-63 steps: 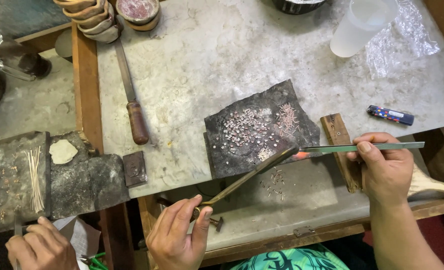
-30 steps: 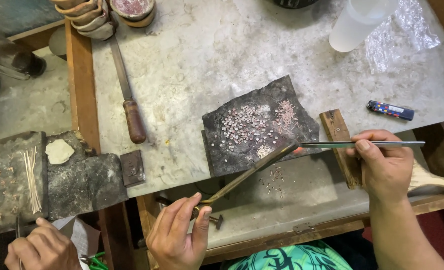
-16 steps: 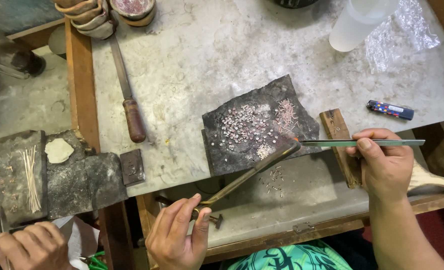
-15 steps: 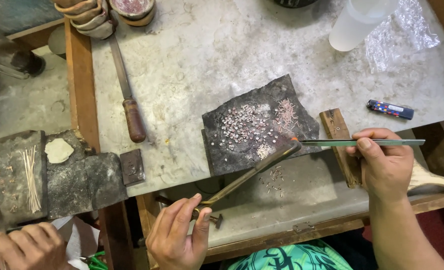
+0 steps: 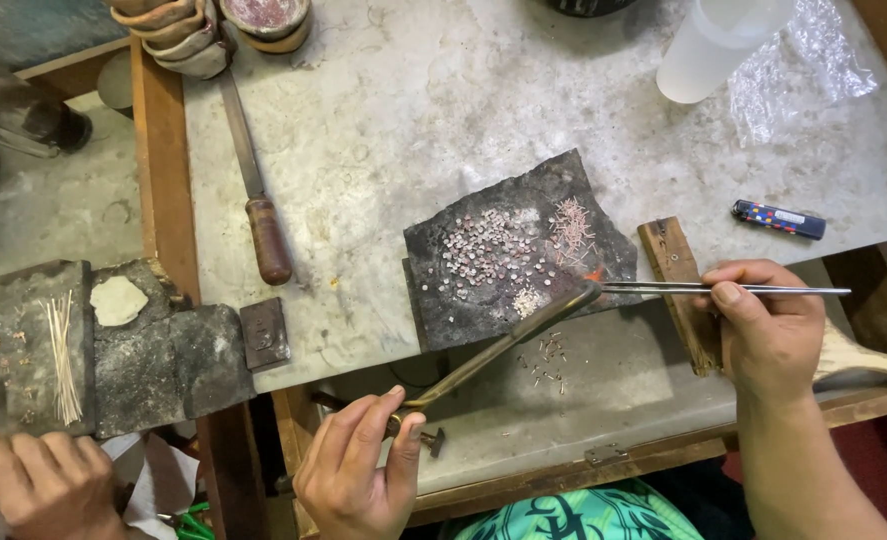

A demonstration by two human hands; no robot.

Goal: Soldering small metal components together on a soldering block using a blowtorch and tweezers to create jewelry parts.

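Nearest to the camera, the left hand (image 5: 355, 478) is closed around the lower end of a thin brass-coloured torch pipe (image 5: 498, 345), which rises slanted to the right. The right hand (image 5: 768, 325) pinches long metal tweezers (image 5: 708, 290), held level. The tweezer tips and the bent pipe tip meet at a small orange glow on the near right edge of a dark, rough charcoal block (image 5: 513, 250), between both hands. Many tiny round and wire-shaped metal pieces lie on the block. At the lower left, another person's hand (image 5: 48, 485) rests by a grey slab (image 5: 93, 350). Further on the pale stone counter (image 5: 413, 100) lie a wooden-handled file (image 5: 255, 180) and a translucent plastic cup (image 5: 708, 45).
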